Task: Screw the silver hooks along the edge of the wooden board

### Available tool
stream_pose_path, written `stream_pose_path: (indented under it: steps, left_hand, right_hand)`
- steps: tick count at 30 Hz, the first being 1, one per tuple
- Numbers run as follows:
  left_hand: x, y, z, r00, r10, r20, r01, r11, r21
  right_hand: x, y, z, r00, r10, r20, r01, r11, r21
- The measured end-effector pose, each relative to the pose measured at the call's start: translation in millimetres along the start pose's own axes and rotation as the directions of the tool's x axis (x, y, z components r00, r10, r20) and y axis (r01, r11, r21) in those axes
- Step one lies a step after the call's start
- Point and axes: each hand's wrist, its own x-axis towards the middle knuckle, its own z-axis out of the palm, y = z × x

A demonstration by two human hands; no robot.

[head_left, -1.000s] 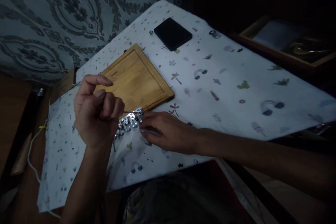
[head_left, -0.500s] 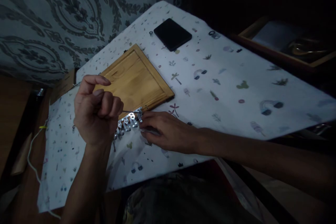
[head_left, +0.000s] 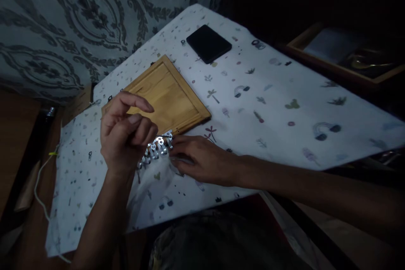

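While a thin dark rod is gripped by the left hand, its free end is brought to the right end of a shiny metal hook rail. Left hand: lower fingers curled in tight around the rod, index finger raised and crooked, thumb laid over the curl. Whether the rail is touched by the rod's tip cannot be told.

Rail is placed along the near side of the wooden board, left of the middle of the tabletop. Several curved hooks are pointed toward the near edge; left part of the rail is partly covered by the left hand.

Right hand is held low at the rail's right end, index finger and thumb bent toward it. Whether anything is pinched there cannot be told: too dark.

Board is laid flat, its left part hidden behind the left hand. Black flat device is set near the far corner, well apart from both hands. White cable is hung beside the left edge. Beyond the right edge, a pale item is held in a wooden-rimmed box.
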Motion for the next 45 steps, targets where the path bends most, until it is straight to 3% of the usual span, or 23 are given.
stream_pose_path:
  steps: [2, 4, 9, 13, 17, 27, 33, 37, 42, 45]
  left_hand:
    - [2, 0, -1.9, 0.998, -0.007, 0.056, 0.007, 1.0, 0.004]
    - [3, 0, -1.5, 0.999, -0.02, 0.046, 0.018, 0.999, 0.038]
    - [2, 0, 7.8, 0.969, 0.049, -0.243, 0.008, 0.974, 0.227]
    - [-4, -1, 18.7, 0.926, 0.122, -0.356, -0.068, 0.985, 0.161]
    - [-6, -3, 28.8, 0.906, 0.179, -0.384, -0.151, 0.983, 0.102]
    - [3, -6, 39.3, 0.898, 0.127, -0.421, -0.097, 0.991, 0.093]
    - [7, -9, 35.1, 0.956, 0.116, -0.269, -0.085, 0.989, 0.123]
    - [7, -4, 28.5, 0.988, 0.038, -0.151, -0.023, 0.995, 0.1]
    - [11, 0, 18.3, 0.999, -0.034, 0.008, 0.033, 0.998, 0.049]
    - [13, 0, 15.1, 0.998, -0.045, 0.038, 0.044, 0.998, 0.036]
  right_hand:
    - [0, 0, 0, 1.0, -0.009, 0.001, 0.009, 1.0, 0.002]
    - [1, 1, 1, 1.0, -0.014, 0.002, 0.014, 1.0, -0.013]
    - [1, 2, 1, 1.0, -0.004, 0.003, 0.004, 0.998, -0.059]
    - [1, 2, 0, 1.0, -0.02, -0.008, 0.02, 0.999, -0.048]
    - [1, 2, 0, 1.0, -0.021, 0.0, 0.021, 0.999, -0.036]
    - [-1, 0, -1, 1.0, -0.01, -0.012, 0.011, 1.0, 0.027]
    - [-2, -4, -4, 1.0, 0.021, -0.018, -0.02, 0.998, 0.065]
    - [-3, -4, -4, 0.999, 0.037, -0.026, -0.035, 0.997, 0.074]
    - [-1, -3, -4, 0.998, 0.064, -0.006, -0.063, 0.996, 0.067]
    - [-1, -2, -4, 0.998, 0.056, -0.012, -0.055, 0.997, 0.054]
